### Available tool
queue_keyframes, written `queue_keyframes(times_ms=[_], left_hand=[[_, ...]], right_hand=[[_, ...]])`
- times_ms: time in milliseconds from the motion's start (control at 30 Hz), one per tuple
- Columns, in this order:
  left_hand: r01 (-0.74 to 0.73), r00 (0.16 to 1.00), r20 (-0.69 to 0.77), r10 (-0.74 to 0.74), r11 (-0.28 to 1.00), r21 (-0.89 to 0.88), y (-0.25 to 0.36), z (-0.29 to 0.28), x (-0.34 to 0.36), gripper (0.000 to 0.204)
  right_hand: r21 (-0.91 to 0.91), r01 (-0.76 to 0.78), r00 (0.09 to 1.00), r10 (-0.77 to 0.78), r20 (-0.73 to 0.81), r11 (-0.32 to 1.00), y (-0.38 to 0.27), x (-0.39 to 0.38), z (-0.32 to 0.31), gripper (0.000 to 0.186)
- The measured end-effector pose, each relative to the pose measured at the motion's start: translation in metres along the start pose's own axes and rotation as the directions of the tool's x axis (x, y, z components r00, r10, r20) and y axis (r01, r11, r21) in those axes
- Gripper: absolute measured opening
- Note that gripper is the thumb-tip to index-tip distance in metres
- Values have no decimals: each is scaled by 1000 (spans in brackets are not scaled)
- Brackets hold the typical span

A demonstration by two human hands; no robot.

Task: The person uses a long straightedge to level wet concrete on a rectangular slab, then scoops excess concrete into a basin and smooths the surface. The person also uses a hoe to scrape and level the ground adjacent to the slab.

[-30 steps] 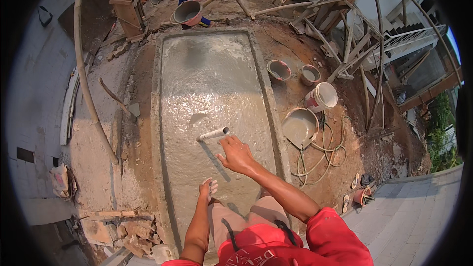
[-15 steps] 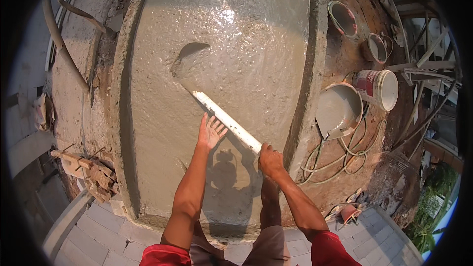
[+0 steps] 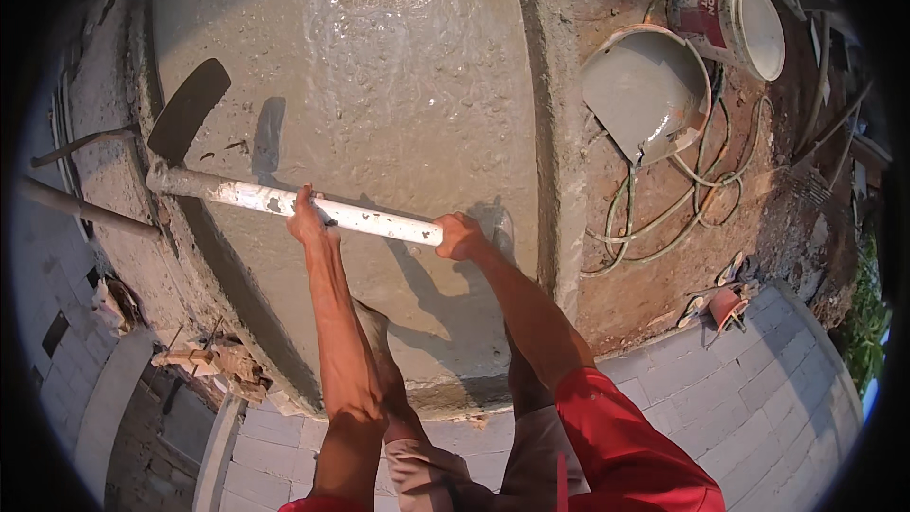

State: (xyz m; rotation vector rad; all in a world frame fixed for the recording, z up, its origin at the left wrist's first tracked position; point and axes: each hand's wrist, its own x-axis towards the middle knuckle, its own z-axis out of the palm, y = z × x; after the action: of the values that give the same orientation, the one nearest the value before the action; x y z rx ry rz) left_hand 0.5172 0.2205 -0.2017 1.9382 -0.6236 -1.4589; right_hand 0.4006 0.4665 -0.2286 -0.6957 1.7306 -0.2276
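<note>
Both my hands hold a hoe with a white, paint-chipped handle (image 3: pixel 365 216), lying almost crosswise in front of me. My left hand (image 3: pixel 311 216) is wrapped round the middle of the handle. At its near end, on the right, my right hand (image 3: pixel 461 235) grips it. The dark, mud-coated blade (image 3: pixel 191 109) is at the far left end, beside the low left wall. It appears raised above the wet grey concrete (image 3: pixel 398 104), on which a separate dark shadow falls. My legs reach down toward the concrete between my arms.
Low walls border the concrete, including a right wall (image 3: pixel 559 133). Right of it lie a cut-open tub (image 3: pixel 654 85) of grey slurry, a white-and-red bucket (image 3: pixel 725 28) and a coiled hose (image 3: pixel 706 185). Poles (image 3: pixel 90 209) lean at left. Grey paving (image 3: pixel 682 360) runs along the near side.
The hoe has come out of the concrete and swung left, its blade now exposed. My left hand, open below the handle before, has closed round it. The view has shifted to the right.
</note>
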Motion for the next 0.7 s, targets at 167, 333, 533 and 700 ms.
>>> queue_keyframes(times_ms=[167, 333, 533, 700], left_hand=[[52, 980, 194, -39, 997, -62, 34, 0, -73, 12], [190, 919, 341, -196, 980, 52, 25, 16, -241, 20], [311, 645, 585, -491, 869, 386, -18, 38, -431, 25], [220, 330, 676, -660, 749, 624, -100, 66, -490, 38]], right_hand=[[77, -9, 994, 17, -104, 997, -1, -84, -10, 43], [281, 125, 964, -49, -263, 952, 47, -273, -51, 37], [242, -660, 750, 609, 258, 711, 7, -524, -114, 59], [535, -759, 615, 679, 401, 372, 9, -556, -157, 59]])
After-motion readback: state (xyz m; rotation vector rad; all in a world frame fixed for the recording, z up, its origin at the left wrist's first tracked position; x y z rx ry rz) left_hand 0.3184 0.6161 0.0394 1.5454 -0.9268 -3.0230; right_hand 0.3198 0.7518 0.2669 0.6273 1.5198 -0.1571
